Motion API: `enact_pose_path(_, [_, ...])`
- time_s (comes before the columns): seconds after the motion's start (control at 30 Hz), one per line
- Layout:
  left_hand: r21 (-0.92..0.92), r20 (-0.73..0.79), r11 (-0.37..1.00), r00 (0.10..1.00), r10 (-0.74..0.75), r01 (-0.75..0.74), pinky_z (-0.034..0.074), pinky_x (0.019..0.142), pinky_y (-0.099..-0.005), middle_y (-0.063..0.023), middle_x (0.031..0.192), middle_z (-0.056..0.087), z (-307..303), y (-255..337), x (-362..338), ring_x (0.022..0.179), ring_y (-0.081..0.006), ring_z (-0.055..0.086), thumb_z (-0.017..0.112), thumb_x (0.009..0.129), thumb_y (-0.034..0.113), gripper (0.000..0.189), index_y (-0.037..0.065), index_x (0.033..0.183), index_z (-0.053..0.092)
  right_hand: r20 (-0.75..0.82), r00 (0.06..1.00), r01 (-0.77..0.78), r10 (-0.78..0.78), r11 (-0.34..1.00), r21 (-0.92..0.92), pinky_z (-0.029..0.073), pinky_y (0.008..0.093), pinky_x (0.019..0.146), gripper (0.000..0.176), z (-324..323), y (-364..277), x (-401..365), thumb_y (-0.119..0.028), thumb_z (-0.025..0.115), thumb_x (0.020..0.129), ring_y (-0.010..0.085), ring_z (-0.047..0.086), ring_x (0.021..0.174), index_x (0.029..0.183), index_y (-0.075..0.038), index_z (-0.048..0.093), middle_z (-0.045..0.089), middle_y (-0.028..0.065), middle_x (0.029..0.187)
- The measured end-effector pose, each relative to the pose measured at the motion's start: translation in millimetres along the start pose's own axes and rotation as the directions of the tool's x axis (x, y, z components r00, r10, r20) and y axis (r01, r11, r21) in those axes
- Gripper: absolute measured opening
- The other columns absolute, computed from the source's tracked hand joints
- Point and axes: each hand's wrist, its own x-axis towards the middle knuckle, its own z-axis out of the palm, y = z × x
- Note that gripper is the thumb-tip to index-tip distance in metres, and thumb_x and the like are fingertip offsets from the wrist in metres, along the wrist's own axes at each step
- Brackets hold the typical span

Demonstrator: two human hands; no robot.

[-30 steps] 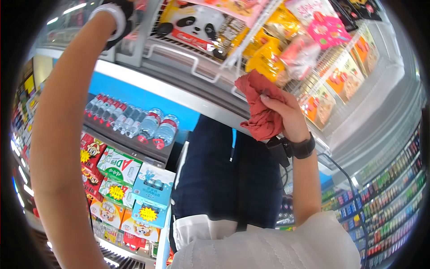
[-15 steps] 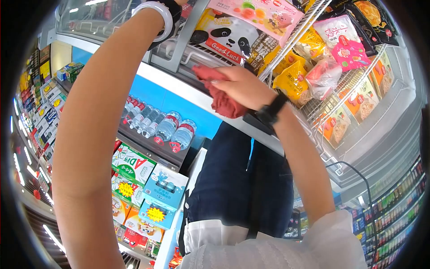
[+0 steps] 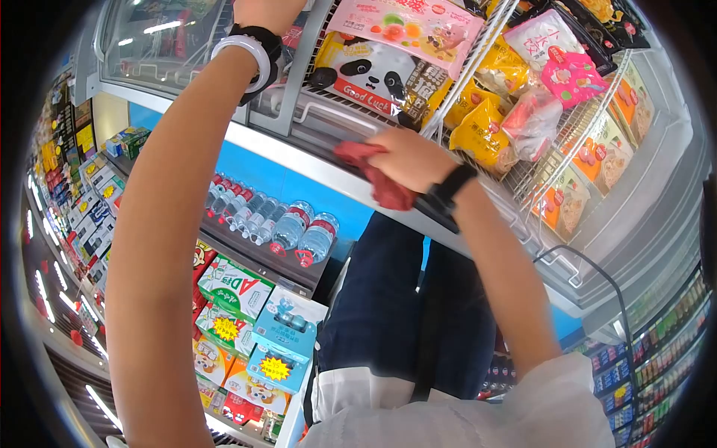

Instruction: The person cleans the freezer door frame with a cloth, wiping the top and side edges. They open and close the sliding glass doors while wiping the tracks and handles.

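Observation:
My right hand is closed on a crumpled red cloth, which rests against the metal front edge of the chest freezer. Just beyond it, inside the freezer, lies a panda-printed packet on a wire rack. My left hand reaches up by the freezer's sliding glass lid. Its fingers run past the top of the view, so what they touch is hidden. A white bangle and a black band circle the left wrist; a black watch is on the right.
Wire baskets hold yellow dumpling bags and other frozen packets. Below the freezer edge, water bottles stand on a shelf beside stacked drink cartons. A black cable or bar curves at the right. Stocked shelves line both sides.
My right hand and the cloth have shifted slightly right and down along the freezer edge. My left hand shows more in view, with its wrist lower and further left. The whole view has tilted a little.

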Motion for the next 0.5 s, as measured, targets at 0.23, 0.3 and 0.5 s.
enact_pose_path(0.23, [0.004, -0.030, 0.999, 0.998, 0.048, -0.048, 0.045, 0.069, -0.0437, -0.0214, 0.074, 0.059, 1.7, 0.7, -1.1, 0.073, -0.0372, 0.060, 0.054, 0.073, 0.007, 0.067, 0.025, 0.136, 0.038, 0.140, 0.944, -0.329, 0.299, 0.815, 0.476, 0.046, 0.0257, 0.077, 0.033, -42.2, 55.8, -79.9, -0.018, 0.059, 0.082, 0.0146, 0.060, 0.085, 0.107, 0.002, 0.061, 0.065, 0.0092, 0.094])
enact_pose_path(0.3, [-0.039, -0.023, 0.998, 0.998, 0.051, -0.052, 0.046, 0.069, -0.0431, -0.0220, 0.076, 0.060, 0.5, 3.4, -2.1, 0.073, -0.0369, 0.060, 0.054, 0.074, 0.008, 0.067, 0.024, 0.136, 0.038, 0.124, 0.952, -0.267, 0.281, 0.556, 0.787, 0.046, 0.0260, 0.082, 0.035, -48.9, 52.7, -113.1, -0.017, 0.059, 0.084, 0.0152, 0.060, 0.091, 0.113, 0.002, 0.058, 0.063, 0.0085, 0.104])
enact_pose_path(0.5, [-0.053, -0.041, 0.982, 0.983, 0.178, -0.180, 0.045, 0.088, -0.0371, -0.0260, 0.108, 0.060, 9.1, -8.6, 0.0, 0.100, -0.0305, 0.061, 0.054, 0.075, 0.007, 0.069, 0.018, 0.139, 0.033, -0.376, 0.849, 0.322, 0.371, 0.202, 0.925, 0.043, 0.0356, 0.098, 0.035, -14.5, 96.2, -215.9, -0.014, 0.048, 0.091, 0.0229, 0.055, 0.111, 0.120, 0.006, 0.050, 0.057, 0.0143, 0.119])
